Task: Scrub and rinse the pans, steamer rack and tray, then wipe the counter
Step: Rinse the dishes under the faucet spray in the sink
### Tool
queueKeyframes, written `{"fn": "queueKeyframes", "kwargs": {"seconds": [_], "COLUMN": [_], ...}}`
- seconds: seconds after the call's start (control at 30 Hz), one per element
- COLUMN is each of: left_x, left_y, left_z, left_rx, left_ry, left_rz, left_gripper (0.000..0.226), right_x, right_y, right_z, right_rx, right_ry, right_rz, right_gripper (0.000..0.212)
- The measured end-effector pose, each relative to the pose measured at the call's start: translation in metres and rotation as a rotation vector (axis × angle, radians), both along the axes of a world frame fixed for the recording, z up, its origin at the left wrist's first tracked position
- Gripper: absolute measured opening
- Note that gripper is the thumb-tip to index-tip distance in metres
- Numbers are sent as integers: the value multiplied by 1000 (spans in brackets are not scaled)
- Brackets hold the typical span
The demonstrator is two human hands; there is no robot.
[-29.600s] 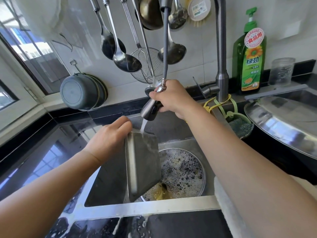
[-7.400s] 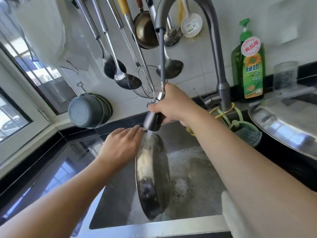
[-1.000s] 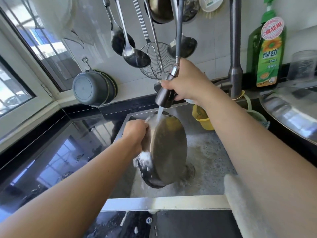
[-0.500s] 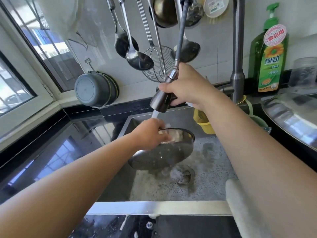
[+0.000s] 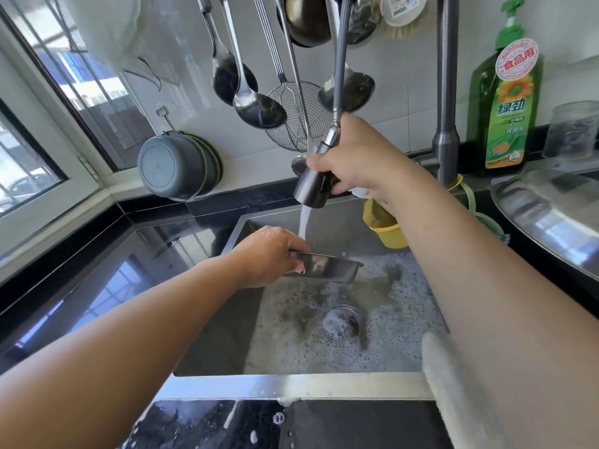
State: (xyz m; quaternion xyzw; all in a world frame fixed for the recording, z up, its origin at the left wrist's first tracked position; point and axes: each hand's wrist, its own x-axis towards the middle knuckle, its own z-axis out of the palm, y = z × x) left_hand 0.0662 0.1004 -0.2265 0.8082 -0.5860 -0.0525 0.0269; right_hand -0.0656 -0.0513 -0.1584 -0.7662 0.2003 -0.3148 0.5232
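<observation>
1. Both hands are busy at frame centre: our left hand [image 5: 269, 254] grips a pan [image 5: 327, 268] by its rim, held nearly edge-on over the sink [image 5: 291, 385], so we cannot see inside it.
2. Our right hand [image 5: 353, 160] is wrapped around the sprayer [image 5: 312, 186]; its water falls just behind the pan.
3. Foam hides most of the sink floor around the drain [image 5: 346, 320].
4. At right, a metal lid [image 5: 547, 218] is cut off by the frame edge.
</observation>
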Motion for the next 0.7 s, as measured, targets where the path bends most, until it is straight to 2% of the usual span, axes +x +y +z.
{"fn": "queueKeyframes", "kwargs": {"seconds": [0.13, 0.23, 0.3, 0.37, 0.47, 0.53, 0.63, 0.7], "left_x": [0, -1, 1, 6, 8, 8, 5, 0], "left_y": [3, 3, 0, -2, -2, -1, -3, -4], "left_z": [-1, -6, -5, -1, 0, -3, -8, -9], "left_rx": [56, -1, -72, -123, -243, -279, -291, -290], "left_ry": [-32, 49, 155, 277, 640, 814, 961, 1034], "left_rz": [-45, -21, 85, 222, 391, 462, 500, 508], "left_gripper": [29, 30, 31, 20, 4, 9, 21, 21], "right_x": [2, -2, -7, -10, -11, -11, -10, -10], "right_y": [4, 2, -5, -10, -12, -12, -17, -19], "right_z": [1, 2, 2, 2, 2, 2, -2, -5], "right_rx": [76, 47, -23, -79, -58, -68, -188, -262], "right_ry": [-36, -11, 42, 100, 97, 102, 169, 190], "right_rz": [79, 84, 30, -28, -19, -29, -161, -253], "right_gripper": [41, 35, 35, 38, 40, 41, 44, 45]}}
